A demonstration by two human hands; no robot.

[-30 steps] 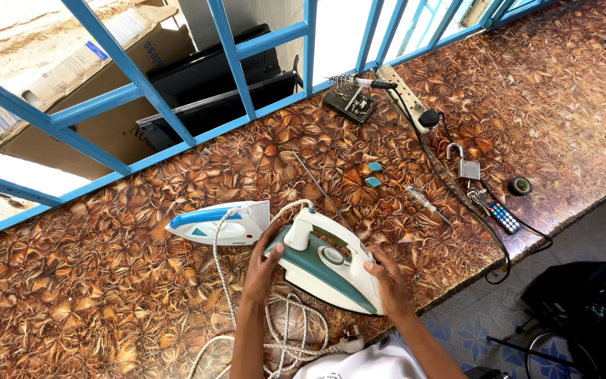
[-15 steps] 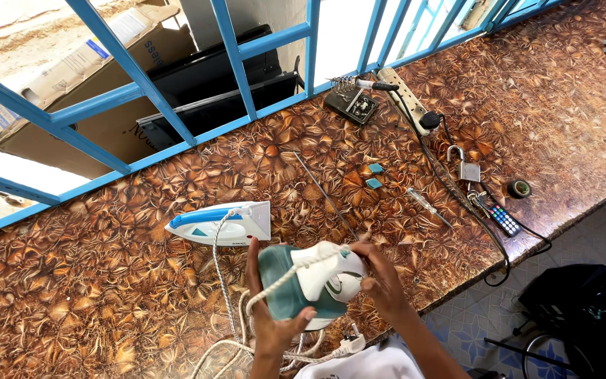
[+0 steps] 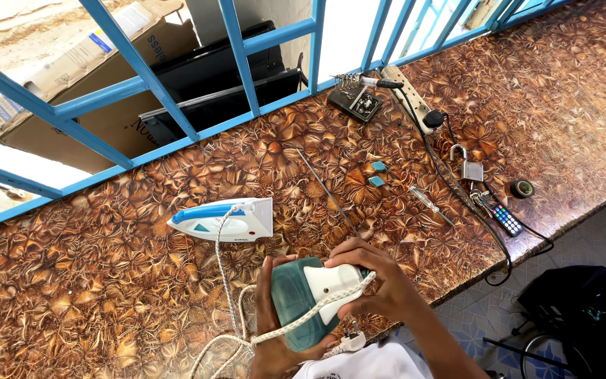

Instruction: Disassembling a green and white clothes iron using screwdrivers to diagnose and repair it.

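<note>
Both my hands hold a teal and white clothes iron lifted off the brown patterned counter, its rear end turned up toward me. My left hand grips it from below and the left side. My right hand wraps over its top and right side. A white braided cord runs across the iron's heel, and its plug hangs just under it. A second iron, blue and white, lies on the counter a little beyond, with a cord draped over it.
On the counter to the right lie a thin metal rod, two small teal blocks, a screwdriver, a padlock, a small remote, a tape roll, a soldering stand and a power strip. Blue window bars run behind.
The teal iron was lying flat under my hands; I have lifted it and tipped it so its heel faces me. My left hand has moved beneath it.
</note>
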